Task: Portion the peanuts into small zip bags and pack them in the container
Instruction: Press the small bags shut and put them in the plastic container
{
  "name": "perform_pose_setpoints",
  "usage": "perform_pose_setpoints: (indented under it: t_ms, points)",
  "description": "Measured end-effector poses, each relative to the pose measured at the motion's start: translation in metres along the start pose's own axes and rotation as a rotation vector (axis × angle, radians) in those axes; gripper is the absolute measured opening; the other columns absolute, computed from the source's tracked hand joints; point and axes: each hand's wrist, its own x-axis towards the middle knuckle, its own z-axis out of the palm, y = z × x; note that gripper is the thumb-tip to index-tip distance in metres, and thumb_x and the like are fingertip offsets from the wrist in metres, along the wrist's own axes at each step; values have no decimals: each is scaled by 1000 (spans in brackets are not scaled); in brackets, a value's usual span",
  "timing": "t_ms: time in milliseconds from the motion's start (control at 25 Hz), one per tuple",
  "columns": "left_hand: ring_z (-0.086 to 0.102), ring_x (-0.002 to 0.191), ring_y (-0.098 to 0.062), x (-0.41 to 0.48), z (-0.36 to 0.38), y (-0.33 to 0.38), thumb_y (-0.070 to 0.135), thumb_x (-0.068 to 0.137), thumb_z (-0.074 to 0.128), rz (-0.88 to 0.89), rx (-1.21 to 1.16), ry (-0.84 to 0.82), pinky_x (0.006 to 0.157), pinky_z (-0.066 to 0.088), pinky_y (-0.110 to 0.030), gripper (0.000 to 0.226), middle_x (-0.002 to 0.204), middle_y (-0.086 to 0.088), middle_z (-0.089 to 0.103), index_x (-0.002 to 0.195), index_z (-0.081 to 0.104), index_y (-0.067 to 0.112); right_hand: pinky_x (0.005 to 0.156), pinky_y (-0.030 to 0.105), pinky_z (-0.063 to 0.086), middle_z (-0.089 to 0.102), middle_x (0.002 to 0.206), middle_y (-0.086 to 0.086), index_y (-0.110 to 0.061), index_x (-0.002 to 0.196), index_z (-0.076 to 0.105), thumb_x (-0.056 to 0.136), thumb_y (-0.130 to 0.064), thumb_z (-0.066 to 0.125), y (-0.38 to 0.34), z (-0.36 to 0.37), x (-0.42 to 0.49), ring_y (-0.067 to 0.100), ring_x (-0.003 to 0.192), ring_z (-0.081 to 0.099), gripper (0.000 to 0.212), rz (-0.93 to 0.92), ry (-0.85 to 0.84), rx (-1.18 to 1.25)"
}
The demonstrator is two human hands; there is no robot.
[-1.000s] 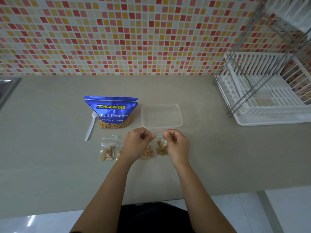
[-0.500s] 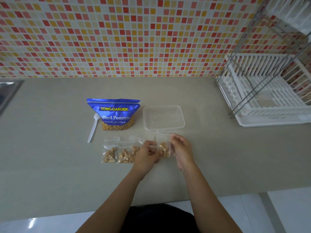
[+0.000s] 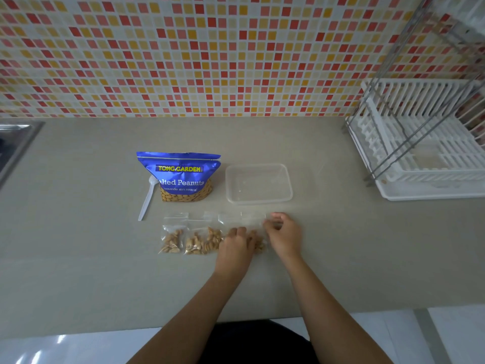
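Note:
Several small clear zip bags of peanuts lie in a row on the counter. The leftmost bag (image 3: 172, 240) and the second bag (image 3: 202, 241) lie free. My left hand (image 3: 236, 248) has curled fingers on the lower part of the rightmost bag (image 3: 259, 243) and covers the bag beside it. My right hand (image 3: 284, 233) pinches that rightmost bag's top right edge. Behind the row stand the blue salted peanuts pouch (image 3: 181, 174) and the clear rectangular container (image 3: 288, 181), which holds nothing. A white plastic spoon (image 3: 147, 200) lies left of the pouch.
A white dish rack (image 3: 425, 153) with a metal frame stands at the back right. A steel sink edge (image 3: 18, 137) shows at the far left. The tiled wall closes the back, and the counter's front edge runs just below my forearms.
Both hands came down and toward me with the rightmost bag, from held up near the container to lying on the counter in the row. My left hand uncovered the second bag.

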Motion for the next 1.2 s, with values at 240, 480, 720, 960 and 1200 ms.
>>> perform_pose_setpoints:
  t_ms: [240,480,720,960,1200]
  points:
    - [59,100,-35,48,-27,-6,21,90,52,-298,-278,201,87,43,-37,38,113,-22,60,121,52,-1,90,36,48,59,115,17,-2,118,53,84,-15,62,-9,-32,36,25,93,61,37,-128,210,39]
    - [59,103,-35,73,-24,-4,21,91,53,-302,-279,79,88,43,-38,40,106,-21,66,122,49,-3,90,34,43,63,95,11,-1,128,47,85,-18,62,-9,-22,55,31,101,62,49,-22,-42,-7]
    - [58,103,-38,67,-27,-5,24,91,51,-324,-213,73,88,45,-40,37,105,-23,66,121,51,2,100,34,40,61,122,14,-4,127,50,80,-17,69,-4,-23,52,26,115,56,51,-72,-39,58]
    - [42,123,-33,50,-31,4,26,92,51,-252,-222,226,104,31,-38,46,136,-18,48,130,46,1,107,37,37,49,132,12,-7,122,54,75,-14,74,-11,-44,42,24,124,47,52,-167,45,129]
    - [55,80,-14,60,-50,31,15,88,56,-318,-627,267,75,41,-19,34,87,-2,61,121,57,7,57,7,45,61,107,14,-22,95,42,80,3,64,-30,-84,44,-6,66,62,37,13,-42,540]
